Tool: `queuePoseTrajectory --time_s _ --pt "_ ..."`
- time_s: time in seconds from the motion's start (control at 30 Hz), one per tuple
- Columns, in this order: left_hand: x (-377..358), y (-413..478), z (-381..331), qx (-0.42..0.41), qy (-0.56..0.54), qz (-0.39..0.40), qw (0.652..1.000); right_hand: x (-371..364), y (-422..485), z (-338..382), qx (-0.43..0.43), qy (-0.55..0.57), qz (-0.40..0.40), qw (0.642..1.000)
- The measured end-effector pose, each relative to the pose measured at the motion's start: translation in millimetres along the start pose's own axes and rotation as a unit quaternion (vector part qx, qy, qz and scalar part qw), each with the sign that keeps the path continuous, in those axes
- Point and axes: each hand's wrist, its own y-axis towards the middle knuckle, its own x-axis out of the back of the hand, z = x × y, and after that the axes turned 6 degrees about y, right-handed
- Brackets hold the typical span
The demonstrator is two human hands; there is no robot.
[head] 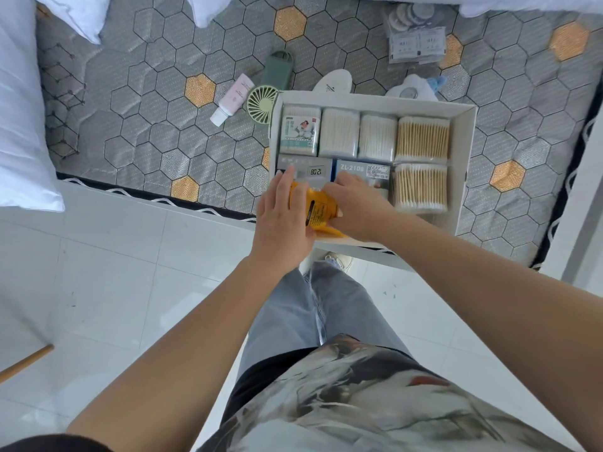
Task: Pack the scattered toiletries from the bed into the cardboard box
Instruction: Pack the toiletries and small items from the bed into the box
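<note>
Both hands are at the near left corner of the cardboard box [465, 164], which sits at the near edge of the bed [156, 125]. The left hand [283, 216] and right hand [357, 207] press inward from either side on a yellow packet [318, 212], fingers curled against it. The packet's long axis runs roughly from the near edge toward the far edge, tilted right. It lies partly over the boxed items [332, 172] in the near row. Cotton-swab packs [421, 138] fill the far row. Judgement: seating the packet remains. A pink tube [233, 97] and green fan [262, 101] lie unpacked beyond the box's left wall, nearer the left hand.
</note>
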Motion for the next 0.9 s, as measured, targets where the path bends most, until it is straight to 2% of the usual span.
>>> queuePoseTrajectory --time_s 0.13,0.2,0.3,0.43,0.53,0.6,0.7,0.8,0.9 --pt "3.8 9.0 -9.9 -0.031 -0.104 -0.082 0.991 8.0 -20.0 -5.0 0.006 0.059 -0.066 0.996" --pt "7.8 11.7 -14.4 -0.027 -0.141 -0.075 0.987 20.6 -29.9 -13.1 -0.021 0.138 -0.046 0.989" --pt "10.0 15.4 -17.1 -0.045 -0.112 0.009 0.993 42.7 -42.0 -34.0 -0.052 0.153 0.019 0.987" --pt "-1.8 15.4 -16.4 -0.105 0.018 0.158 0.982 44.9 -44.1 -56.0 -0.111 0.077 0.086 0.987" --pt "-8.4 12.4 -17.3 -0.096 0.087 0.225 0.966 31.9 -38.0 -57.5 -0.099 -0.025 0.118 0.988" --pt "-10.4 12.0 -17.8 -0.091 0.096 0.246 0.960 27.8 -33.7 -54.6 -0.083 -0.054 0.123 0.987" --pt "-11.6 12.4 -16.3 -0.097 0.103 0.269 0.953 24.0 -34.0 -53.5 -0.073 -0.073 0.091 0.991" --pt "-12.1 13.3 -14.1 -0.099 0.115 0.286 0.946 9.3 -38.9 -58.1 -0.058 -0.151 0.016 0.987" --pt "-12.2 14.7 -16.0 -0.098 0.131 0.293 0.942 -2.3 -40.8 -60.0 -0.062 -0.165 -0.046 0.983"
